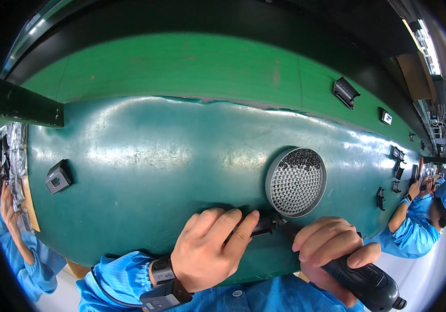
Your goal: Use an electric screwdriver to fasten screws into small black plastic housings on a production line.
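My left hand (207, 247) presses down on a black plastic part (265, 224) lying near the front edge of the green mat, its fingers closed over it and hiding much of its shape. In my right hand (324, 242) is a black electric screwdriver (371, 282), gripped around the body and tilted. Its front end points left toward the part's right end; I cannot tell whether the bit touches it. Just beyond the part sits a round dimpled metal tray (294, 190), with small dark screws (303, 157) heaped along its far side.
A dark box-shaped part (58, 178) stands at the left. Several black pieces (381, 198) lie at the right. Along the back, a green belt (181, 65) carries a black housing (345, 93). Co-workers in blue sit at the left and right (415, 229).
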Tool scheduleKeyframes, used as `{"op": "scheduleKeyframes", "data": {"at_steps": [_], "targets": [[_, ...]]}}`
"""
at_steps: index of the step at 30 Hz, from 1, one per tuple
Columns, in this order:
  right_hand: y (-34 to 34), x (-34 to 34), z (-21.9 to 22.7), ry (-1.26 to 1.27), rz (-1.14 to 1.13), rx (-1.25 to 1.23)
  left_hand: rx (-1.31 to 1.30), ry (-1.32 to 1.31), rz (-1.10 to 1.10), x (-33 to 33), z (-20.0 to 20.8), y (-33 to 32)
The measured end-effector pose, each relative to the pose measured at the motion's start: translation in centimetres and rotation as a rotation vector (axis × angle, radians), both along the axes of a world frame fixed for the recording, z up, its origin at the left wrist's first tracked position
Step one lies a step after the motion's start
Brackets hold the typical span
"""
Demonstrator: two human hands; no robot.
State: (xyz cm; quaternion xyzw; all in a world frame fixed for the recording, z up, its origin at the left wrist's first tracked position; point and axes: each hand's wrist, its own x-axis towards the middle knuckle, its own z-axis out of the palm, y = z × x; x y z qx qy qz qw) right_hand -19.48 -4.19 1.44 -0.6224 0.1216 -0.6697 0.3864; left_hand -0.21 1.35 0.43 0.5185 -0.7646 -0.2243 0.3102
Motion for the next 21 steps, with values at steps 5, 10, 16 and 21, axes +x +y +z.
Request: {"op": "scheduleKeyframes", "data": {"at_steps": [5,10,16,21], "targets": [[0.1,0.1,-0.2,-0.02,-0.006,-0.013,-0.009,-0.012,-0.004,0.1,-0.2,0.1],[-0.4,0.0,0.3,0.018,0.152,-0.012,-0.001,0.003,-0.012,-0.1,0.0,-0.1],[-0.7,0.5,-0.8,-0.015,0.082,-0.036,0.01,0.004,-0.014,-0.3,0.0,-0.1],[-0.6,-0.7,0.8,-0.068,0.017,0.124,0.025,-0.06,-0.027,-0.2,0.7,0.3]]}}
